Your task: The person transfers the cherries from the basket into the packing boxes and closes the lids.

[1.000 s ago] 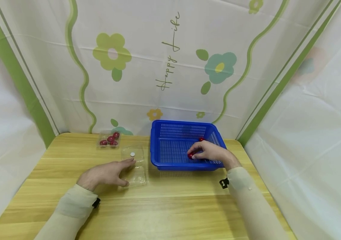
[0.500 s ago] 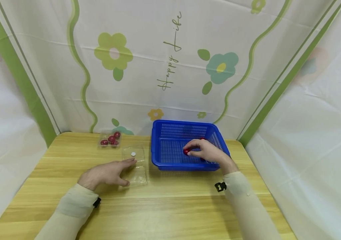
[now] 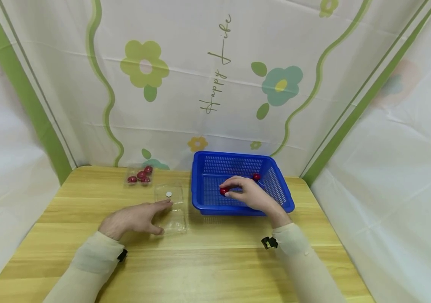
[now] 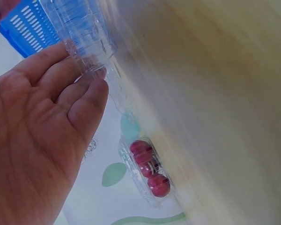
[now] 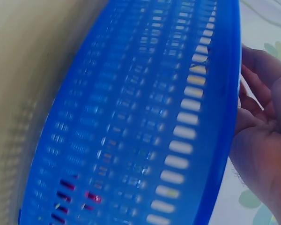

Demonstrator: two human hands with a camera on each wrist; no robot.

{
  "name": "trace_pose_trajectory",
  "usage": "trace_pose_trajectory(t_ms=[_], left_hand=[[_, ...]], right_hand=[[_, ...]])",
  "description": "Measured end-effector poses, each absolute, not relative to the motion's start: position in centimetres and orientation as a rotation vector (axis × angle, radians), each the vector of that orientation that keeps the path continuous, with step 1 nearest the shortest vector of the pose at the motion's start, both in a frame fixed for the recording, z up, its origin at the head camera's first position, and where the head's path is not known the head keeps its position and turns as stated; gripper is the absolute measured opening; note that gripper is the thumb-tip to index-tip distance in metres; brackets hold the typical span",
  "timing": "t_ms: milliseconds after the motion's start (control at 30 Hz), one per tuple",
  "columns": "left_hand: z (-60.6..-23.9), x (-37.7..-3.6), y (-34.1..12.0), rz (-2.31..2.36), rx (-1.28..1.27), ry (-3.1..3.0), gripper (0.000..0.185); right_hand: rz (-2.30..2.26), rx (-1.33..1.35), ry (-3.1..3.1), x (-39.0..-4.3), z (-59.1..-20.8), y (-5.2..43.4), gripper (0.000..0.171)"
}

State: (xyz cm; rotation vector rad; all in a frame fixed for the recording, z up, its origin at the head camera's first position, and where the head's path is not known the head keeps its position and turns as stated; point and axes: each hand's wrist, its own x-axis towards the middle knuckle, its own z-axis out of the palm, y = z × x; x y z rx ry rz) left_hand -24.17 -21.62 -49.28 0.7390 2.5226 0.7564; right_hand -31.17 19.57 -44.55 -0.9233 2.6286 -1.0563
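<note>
My right hand (image 3: 243,192) is over the blue basket (image 3: 200,202) and pinches a small red fruit (image 3: 223,191) at its fingertips. Another red fruit (image 3: 256,177) lies at the basket's back right. My left hand (image 3: 136,218) rests flat on the table, its straight fingers touching the open clear plastic box (image 3: 171,210), which carries a white round sticker (image 3: 168,194). In the left wrist view those fingers (image 4: 84,93) lie against the clear box (image 4: 84,33). The right wrist view is blurred and shows the basket wall (image 5: 178,122).
A second clear box with several red fruits (image 3: 139,176) sits at the back left of the wooden table (image 3: 208,261), also seen as the fruit box (image 4: 150,168). A flowered cloth backdrop (image 3: 215,75) closes the table on three sides.
My right hand has risen and moved left inside the basket, carrying the red fruit from the basket's front toward its left side. The left hand has not moved.
</note>
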Motion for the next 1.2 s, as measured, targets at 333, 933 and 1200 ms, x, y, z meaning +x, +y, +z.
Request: trace_pose_trajectory(t_ms=[333, 933, 1200], left_hand=[[-49.2, -24.1, -21.7, 0.75, 0.754, 2.526, 0.097], [-48.9, -24.5, -22.1, 0.66, 0.842, 2.532, 0.099], [-48.9, -24.4, -22.2, 0.644, 0.861, 2.517, 0.1]], right_hand=[[-1.151, -0.913, 2.613, -29.7, -44.1, 17.3, 0.031], [-1.294, -0.991, 2.509, -27.4, -43.2, 13.3, 0.035], [-1.272, -1.071, 2.472, -26.4, -43.2, 11.6, 0.031]])
